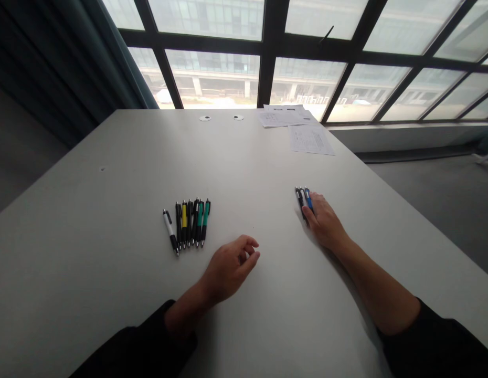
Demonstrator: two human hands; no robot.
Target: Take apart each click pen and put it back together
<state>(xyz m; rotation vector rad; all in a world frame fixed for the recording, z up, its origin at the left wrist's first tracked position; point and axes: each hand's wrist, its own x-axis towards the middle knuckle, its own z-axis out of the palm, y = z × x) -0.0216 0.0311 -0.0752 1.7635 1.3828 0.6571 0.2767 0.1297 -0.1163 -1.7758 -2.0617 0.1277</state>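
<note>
The right hand (325,223) rests low at the right part of a broad white surface (247,173), its thumb and fingers closed around the near part of a small group of pens (301,197). Black and blue barrels show beside one another there, their upper ends sticking out past the thumb.

The left hand (230,268) hovers or rests near the middle of the surface; which of the two cannot be told. It holds nothing, its fingers curled and the thumb slightly apart from them.

Just beyond the left hand, toward the left, a row of click pens (189,223) lies side by side with clickers pointing away from the person. The row has black pens, a yellow-and-black pen (184,218) and, at its right end, two green-and-black pens (202,218). At its left end a white pen with a black grip (170,228) lies slanted, its upper end apart from the others.

White printed paper sheets (310,140) lie at the far right of the surface, before a dark-framed window (212,73). A dark blue curtain (110,58) hangs at the left.
</note>
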